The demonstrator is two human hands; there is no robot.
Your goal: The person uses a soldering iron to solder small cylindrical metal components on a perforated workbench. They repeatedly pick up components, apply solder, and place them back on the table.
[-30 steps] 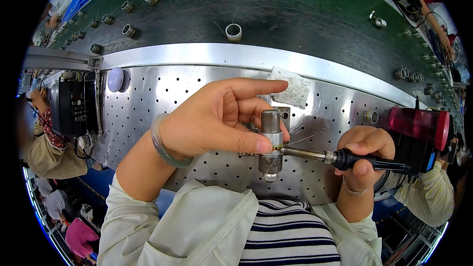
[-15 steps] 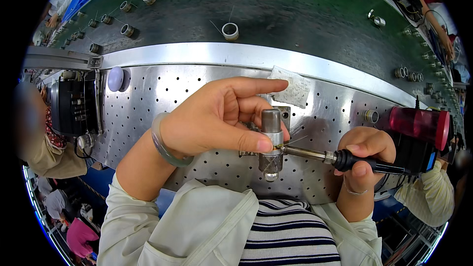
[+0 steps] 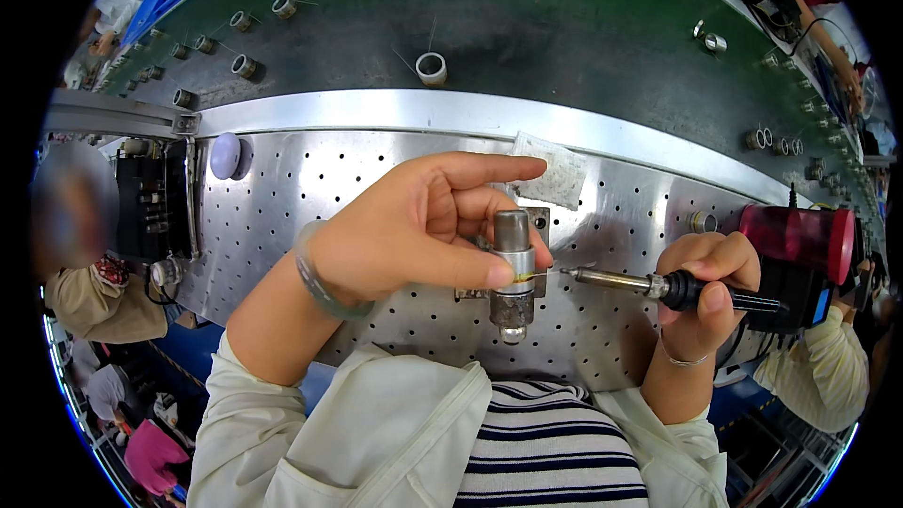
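Observation:
My left hand (image 3: 404,221) pinches a silvery metal ring (image 3: 514,264) between thumb and fingers, with the index finger stretched out above. The ring sits around a dark cylindrical metal post (image 3: 511,229) that has a rounded shiny end toward me. At the ring's lower edge, by my thumb tip, shows a yellowish spot, from which a thin wire runs right. My right hand (image 3: 712,284) is closed round the black handle of a soldering iron (image 3: 616,280). The iron's tip points left and is a short gap away from the ring, close to the wire.
Below the hands lies a perforated metal plate (image 3: 282,216). Beyond its rail, a green belt (image 3: 564,28) carries several rings with wires. A pale cloth pad (image 3: 550,172), a lilac knob (image 3: 225,156), a loose ring (image 3: 703,221) and a red cylinder (image 3: 795,237) stand around. Other people sit at both sides.
The soldering iron has drawn back to the right, and its tip has come away from the ring. My left hand keeps its hold on the ring.

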